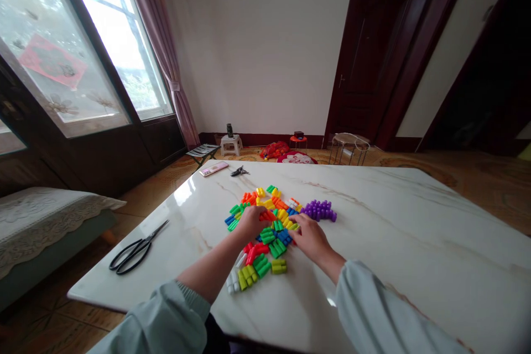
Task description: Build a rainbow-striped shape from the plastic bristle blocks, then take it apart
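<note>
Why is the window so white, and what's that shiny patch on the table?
In the head view, bright daylight washes out the window; in the same head view, the shiny patch on the table's left edge looks like window glare; also in the head view, the right-hand doorway is nearly black, and the door leans, probably from the wide lens.
</note>
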`<state>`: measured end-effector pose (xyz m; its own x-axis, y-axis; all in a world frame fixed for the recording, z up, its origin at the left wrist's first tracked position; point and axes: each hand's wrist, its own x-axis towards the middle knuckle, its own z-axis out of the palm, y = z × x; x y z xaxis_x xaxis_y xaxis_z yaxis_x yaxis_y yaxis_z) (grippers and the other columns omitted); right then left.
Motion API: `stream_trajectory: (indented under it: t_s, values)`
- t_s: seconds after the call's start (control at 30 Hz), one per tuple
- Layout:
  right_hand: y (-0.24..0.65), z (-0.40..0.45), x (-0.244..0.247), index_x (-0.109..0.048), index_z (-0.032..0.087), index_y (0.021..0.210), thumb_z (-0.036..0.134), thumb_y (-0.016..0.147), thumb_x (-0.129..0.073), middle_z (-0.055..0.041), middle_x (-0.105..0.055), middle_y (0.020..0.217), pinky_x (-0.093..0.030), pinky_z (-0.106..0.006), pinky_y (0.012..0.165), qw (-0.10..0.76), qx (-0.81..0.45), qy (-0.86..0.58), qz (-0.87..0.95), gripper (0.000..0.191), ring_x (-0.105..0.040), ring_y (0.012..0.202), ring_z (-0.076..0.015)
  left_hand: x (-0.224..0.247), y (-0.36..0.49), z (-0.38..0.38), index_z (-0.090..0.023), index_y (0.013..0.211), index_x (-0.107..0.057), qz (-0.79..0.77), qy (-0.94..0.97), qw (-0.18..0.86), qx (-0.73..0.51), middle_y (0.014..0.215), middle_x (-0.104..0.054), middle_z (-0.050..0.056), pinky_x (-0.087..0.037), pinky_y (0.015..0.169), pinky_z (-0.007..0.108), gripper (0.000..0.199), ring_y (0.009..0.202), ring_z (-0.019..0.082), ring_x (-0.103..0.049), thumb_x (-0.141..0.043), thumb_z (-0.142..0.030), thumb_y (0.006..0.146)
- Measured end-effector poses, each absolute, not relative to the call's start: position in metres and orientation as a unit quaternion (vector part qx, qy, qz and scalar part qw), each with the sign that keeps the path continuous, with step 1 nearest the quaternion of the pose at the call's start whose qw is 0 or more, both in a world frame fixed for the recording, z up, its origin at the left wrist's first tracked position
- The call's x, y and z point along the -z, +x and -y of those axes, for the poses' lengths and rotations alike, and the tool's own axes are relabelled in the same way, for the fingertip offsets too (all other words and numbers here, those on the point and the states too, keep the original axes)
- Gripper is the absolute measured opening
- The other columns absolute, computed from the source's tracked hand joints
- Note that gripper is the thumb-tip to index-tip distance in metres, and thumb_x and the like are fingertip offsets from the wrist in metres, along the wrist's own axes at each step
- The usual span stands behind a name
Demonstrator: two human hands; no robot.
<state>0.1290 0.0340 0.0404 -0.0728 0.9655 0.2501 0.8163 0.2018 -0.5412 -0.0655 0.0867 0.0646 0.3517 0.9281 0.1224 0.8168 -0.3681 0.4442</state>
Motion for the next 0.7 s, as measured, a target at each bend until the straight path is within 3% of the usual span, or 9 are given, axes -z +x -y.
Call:
stream_trajectory:
  t_s: [0.17, 0.33, 0.5, 0.7]
  values:
    - [0.121, -0.033, -0.048, -0.063, 0.02, 0.11, 0.018, 0.079, -0.056, -0.0052, -0.065, 0.105, -0.047, -0.025, 0.073, 0.352, -0.149, -0.571, 0.726, 0.032, -0.06, 0.071, -0.0127, -0.072, -0.05, -0.072, -0.011, 0.085, -0.07, -0.501, 0.801, 0.235, -0.229, 0.059, -0.051, -0.006, -0.033, 0.055, 0.021, 0.025, 0.057, 0.009, -0.044, -0.071, -0.017, 0.061]
    - [0.121, -0.036, -0.043, -0.066, 0.021, 0.1, 0.011, 0.075, -0.056, -0.0045, -0.068, 0.097, -0.047, -0.026, 0.074, 0.386, -0.165, -0.543, 0.727, 0.028, -0.062, 0.081, -0.0159, -0.075, -0.041, -0.067, -0.012, 0.079, -0.069, -0.471, 0.805, 0.267, -0.245, 0.056, -0.047, -0.007, -0.031, 0.052, 0.02, 0.018, 0.054, 0.007, -0.039, -0.068, -0.017, 0.062]
    - [0.129, -0.039, -0.039, -0.066, 0.02, 0.095, 0.015, 0.074, -0.058, -0.0028, -0.07, 0.088, -0.046, -0.025, 0.069, 0.404, -0.184, -0.564, 0.696, 0.023, -0.063, 0.075, -0.0156, -0.071, -0.047, -0.072, -0.013, 0.082, -0.07, -0.455, 0.815, 0.263, -0.245, 0.066, -0.06, -0.002, -0.037, 0.056, 0.02, 0.021, 0.06, 0.009, -0.049, -0.066, -0.014, 0.062]
    - [0.151, -0.036, -0.041, -0.065, 0.018, 0.083, 0.024, 0.07, -0.062, -0.0007, -0.067, 0.074, -0.042, -0.023, 0.061, 0.333, -0.232, -0.59, 0.698, 0.014, -0.06, 0.066, -0.014, -0.07, -0.077, -0.08, -0.016, 0.08, -0.073, -0.506, 0.825, 0.227, -0.104, 0.069, -0.067, 0.0, -0.041, 0.059, 0.021, 0.02, 0.065, 0.013, -0.059, -0.068, -0.015, 0.061]
